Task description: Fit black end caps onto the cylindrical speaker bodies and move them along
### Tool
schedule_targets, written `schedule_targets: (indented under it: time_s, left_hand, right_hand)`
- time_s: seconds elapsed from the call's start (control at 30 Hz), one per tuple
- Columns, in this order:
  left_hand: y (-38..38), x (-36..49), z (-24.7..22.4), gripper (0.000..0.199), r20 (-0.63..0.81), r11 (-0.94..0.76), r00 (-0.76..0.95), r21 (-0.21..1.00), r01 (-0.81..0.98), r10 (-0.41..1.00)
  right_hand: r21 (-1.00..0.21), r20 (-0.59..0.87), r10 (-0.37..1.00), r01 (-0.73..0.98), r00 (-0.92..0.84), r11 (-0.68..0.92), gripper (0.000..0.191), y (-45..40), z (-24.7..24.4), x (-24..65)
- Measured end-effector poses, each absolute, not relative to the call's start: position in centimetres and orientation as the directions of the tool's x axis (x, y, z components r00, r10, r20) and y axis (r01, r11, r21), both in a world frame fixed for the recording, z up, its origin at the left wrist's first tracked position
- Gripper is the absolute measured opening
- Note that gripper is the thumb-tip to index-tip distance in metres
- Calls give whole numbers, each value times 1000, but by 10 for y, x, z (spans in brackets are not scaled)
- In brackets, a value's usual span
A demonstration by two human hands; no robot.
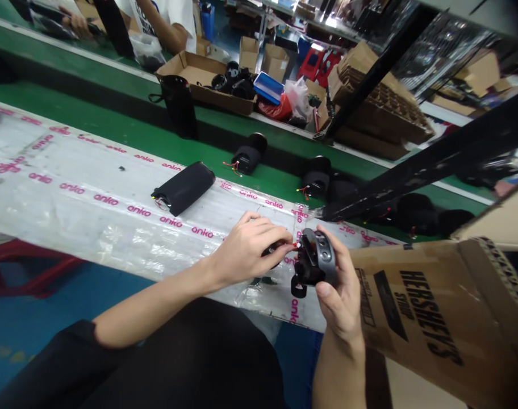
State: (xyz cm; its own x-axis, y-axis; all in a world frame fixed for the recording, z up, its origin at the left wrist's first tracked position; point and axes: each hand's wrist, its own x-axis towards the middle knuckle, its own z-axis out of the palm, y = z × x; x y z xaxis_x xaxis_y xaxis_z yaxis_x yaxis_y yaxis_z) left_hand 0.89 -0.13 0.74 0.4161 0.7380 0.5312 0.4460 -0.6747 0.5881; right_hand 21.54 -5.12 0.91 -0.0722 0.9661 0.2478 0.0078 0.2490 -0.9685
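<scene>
My right hand (342,284) is wrapped round a round black and grey housing (325,253) with small holes or buttons along its grey band and a black loop at its lower side. Its open face, with dark parts inside, is turned to the left. My left hand (259,244) is closed, thumb and forefinger pinching a short red wire (295,245) with a small pale connector at the housing's face. Something dark shows under its curled fingers; I cannot make out what. To the left, a black fabric-covered cylinder (186,187) with thin wires at its end lies on the bench.
The bench (71,210) is covered in printed plastic. Beyond it, the green belt carries wired black cylinders (249,153) (316,176) and an upright black one (178,105). A carton (412,318) stands close on my right, under a slanting black post (412,159). Another person's arm (165,28) shows across the belt.
</scene>
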Motion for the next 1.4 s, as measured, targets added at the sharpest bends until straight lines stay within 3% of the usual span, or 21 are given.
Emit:
schedule_targets:
  time_s: [0.3,0.53,0.7,0.8,1.17,1.4]
  left_hand:
    - [4,7,8,12,498,-672,458,618,408,736]
    - [5,7,9,10,512,-692,471,597,407,719]
    - [9,6,13,15,493,-719,526,528,451,693]
    - [9,6,11,14,495,-742,558,515,429,666]
    - [-8,3,4,4,487,-568,299,755,327,820]
    - [-15,6,-1,5,540,-595,249,737,321,804]
  right_hand:
    - [-972,229,965,21,-130,234,64,-45,-8,231]
    - [-961,264,954,49,-139,273,75,-46,-11,233]
    - [-916,334,924,169,-186,365,72,-46,5,227]
    - [-910,324,938,230,-127,345,65,-44,6,225]
    - [-952,273,961,133,-45,276,67,-46,0,215]
    - [-992,123,992,27,36,122,65,-58,-16,210]
